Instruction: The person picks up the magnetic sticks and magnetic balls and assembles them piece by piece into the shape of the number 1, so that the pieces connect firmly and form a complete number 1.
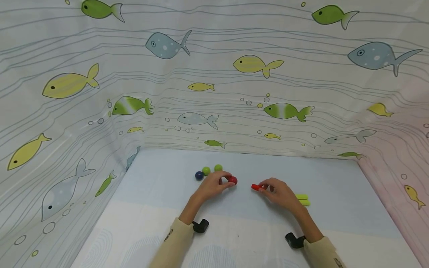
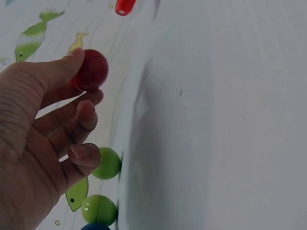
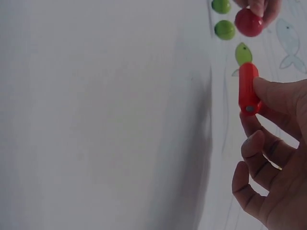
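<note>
Between thumb and fingertips, my left hand [image 1: 212, 185] pinches a dark red ball [image 1: 232, 181]; the left wrist view shows the ball [image 2: 93, 70] above the other, looser fingers. Across a small gap, my right hand [image 1: 279, 192] pinches a short red stick [image 1: 256, 187]. Seen from the right wrist, this stick [image 3: 248, 89] has a rounded body with a small grey spot on its end. Just beyond the left hand lie a dark blue ball [image 1: 199, 175] and two green balls, one [image 1: 206, 171] beside the blue and another [image 1: 218, 168] to its right.
Two yellow-green sticks [image 1: 302, 200] lie side by side, partly behind the right hand. A pale blue and white cloth [image 1: 234, 238] covers the table. Fish-printed sheeting [image 1: 214, 74] rises at the back and both sides.
</note>
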Demonstrator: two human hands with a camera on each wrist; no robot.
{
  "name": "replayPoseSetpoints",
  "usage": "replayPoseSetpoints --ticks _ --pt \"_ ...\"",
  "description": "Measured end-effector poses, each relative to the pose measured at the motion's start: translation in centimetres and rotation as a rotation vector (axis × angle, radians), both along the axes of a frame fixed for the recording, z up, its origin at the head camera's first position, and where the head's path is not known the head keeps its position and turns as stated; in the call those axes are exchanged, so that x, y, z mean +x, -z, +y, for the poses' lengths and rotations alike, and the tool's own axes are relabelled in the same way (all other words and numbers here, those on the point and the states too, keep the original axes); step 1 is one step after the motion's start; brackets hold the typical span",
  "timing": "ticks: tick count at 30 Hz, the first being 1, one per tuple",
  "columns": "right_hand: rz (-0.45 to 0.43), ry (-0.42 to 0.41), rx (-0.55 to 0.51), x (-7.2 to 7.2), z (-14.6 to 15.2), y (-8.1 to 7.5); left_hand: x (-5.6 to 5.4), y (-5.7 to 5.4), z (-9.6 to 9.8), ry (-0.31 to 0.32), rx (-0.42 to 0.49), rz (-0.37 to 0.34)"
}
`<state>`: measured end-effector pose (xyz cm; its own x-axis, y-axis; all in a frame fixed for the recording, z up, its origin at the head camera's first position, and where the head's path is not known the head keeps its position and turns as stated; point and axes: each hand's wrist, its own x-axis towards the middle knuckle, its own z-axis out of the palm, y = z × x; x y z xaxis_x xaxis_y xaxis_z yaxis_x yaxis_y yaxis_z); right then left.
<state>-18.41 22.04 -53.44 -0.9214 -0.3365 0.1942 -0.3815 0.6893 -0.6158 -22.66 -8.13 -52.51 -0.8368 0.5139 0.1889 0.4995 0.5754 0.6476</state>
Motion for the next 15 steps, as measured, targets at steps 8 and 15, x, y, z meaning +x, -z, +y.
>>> replayPoseSetpoints --ticks 8,15 --pt "-0.024 -0.022 0.003 0.0 -1.4 -0.7 0.0 -0.1 0.8 0.04 0.01 0.012" --pt "0.011 -0.033 -0.015 0.0 -2.3 -1.1 0.1 -0.3 1.4 0.057 0.017 -0.018"
